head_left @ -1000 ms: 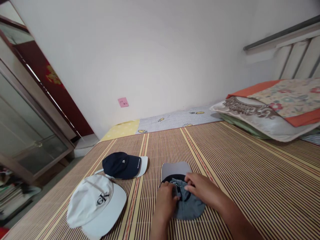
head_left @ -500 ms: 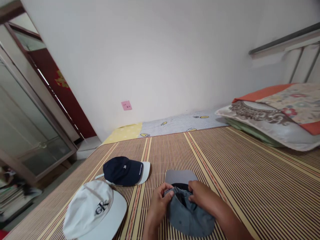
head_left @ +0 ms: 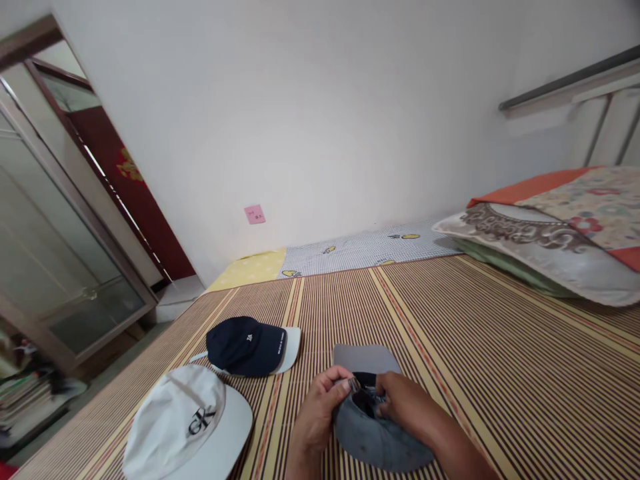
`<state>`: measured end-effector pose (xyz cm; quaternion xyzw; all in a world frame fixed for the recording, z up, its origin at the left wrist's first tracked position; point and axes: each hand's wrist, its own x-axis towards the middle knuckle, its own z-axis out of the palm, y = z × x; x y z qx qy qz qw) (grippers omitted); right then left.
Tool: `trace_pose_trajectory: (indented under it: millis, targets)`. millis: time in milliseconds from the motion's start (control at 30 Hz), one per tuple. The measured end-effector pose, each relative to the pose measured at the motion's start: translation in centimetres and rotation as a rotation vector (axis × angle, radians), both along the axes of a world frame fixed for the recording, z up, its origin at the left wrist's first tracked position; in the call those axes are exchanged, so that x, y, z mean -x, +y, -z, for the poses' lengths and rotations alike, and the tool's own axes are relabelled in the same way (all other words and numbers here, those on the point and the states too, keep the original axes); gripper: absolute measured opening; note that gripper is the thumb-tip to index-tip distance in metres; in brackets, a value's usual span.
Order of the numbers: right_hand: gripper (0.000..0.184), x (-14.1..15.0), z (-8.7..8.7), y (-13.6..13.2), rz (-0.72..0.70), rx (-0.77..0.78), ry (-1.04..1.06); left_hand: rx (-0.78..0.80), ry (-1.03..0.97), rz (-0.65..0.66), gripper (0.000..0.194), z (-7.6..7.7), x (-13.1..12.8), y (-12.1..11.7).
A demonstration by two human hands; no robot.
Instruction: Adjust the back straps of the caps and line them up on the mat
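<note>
The left hand [head_left: 319, 408] is nearly closed, thumb and forefinger pinching the gray cap [head_left: 383, 443] at the left edge of its opening, by a small dark fitting [head_left: 354, 385]. The right hand [head_left: 404, 401] is curled over the opening's right side, its fingertips partly hidden inside, so whether they pinch cannot be told. The hands are near each other but apart, the dark hollow between them. The gray cap lies on the striped mat [head_left: 505, 380] at the near edge of view, opening up, its brim [head_left: 365, 359] pointing away from the person. To its left, a strip of mat separates it from the navy cap [head_left: 243, 347] and, nearer the person, the white cap [head_left: 175, 417]. To the right, mat stretches from the right forearm towards the pillows [head_left: 520, 243], well apart. Ahead, the mat runs beyond the brim to its far edge, where a checked sheet [head_left: 345, 255] meets the wall [head_left: 360, 120].
</note>
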<state>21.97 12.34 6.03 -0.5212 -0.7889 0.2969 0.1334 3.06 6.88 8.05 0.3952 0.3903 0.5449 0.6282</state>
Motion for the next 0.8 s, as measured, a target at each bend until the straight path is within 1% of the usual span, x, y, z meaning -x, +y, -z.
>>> trace_pose_trajectory:
  millis: [100, 200, 267, 367, 467, 533, 633, 700, 800]
  targets:
    - [0.026, 0.1, 0.0, 0.0, -0.009, 0.002, 0.011, -0.018, 0.034, 0.074, 0.039, -1.0, 0.1, 0.6]
    - [0.020, 0.2, -0.2, 0.0, -0.012, 0.003, 0.003, -0.044, 0.084, 0.101, 0.036, -1.5, 0.3, 1.0]
    - [0.019, 0.3, -0.3, -0.2, -0.008, -0.002, -0.011, -0.037, 0.087, 0.086, 0.036, -1.2, 0.2, 1.1]
    - [0.023, 0.6, -0.1, -0.4, -0.006, -0.025, -0.023, -0.011, 0.048, 0.042, 0.036, -0.3, 0.0, 1.2]
    - [0.026, 0.8, 0.3, 0.1, -0.007, -0.043, 0.044, -0.023, -0.040, -0.022, 0.036, 0.4, -0.2, 1.3]
    - [0.029, 0.8, 0.3, 0.8, 0.004, 0.009, 0.228, -0.028, -0.109, -0.056, 0.037, 0.6, -0.3, 1.4]
    - [0.033, 0.2, -0.4, 2.0, -0.032, 0.198, 0.682, -0.016, -0.149, -0.095, 0.037, 1.0, -0.4, 1.3]
    - [0.042, -0.7, -1.4, 2.4, -0.080, 0.299, 0.918, -0.020, -0.109, -0.097, 0.037, 1.3, -0.2, 0.9]
    - [0.052, -1.9, -2.9, 2.3, -0.074, 0.366, 1.098, -0.037, 0.057, -0.060, 0.038, 1.6, 0.5, 0.2]
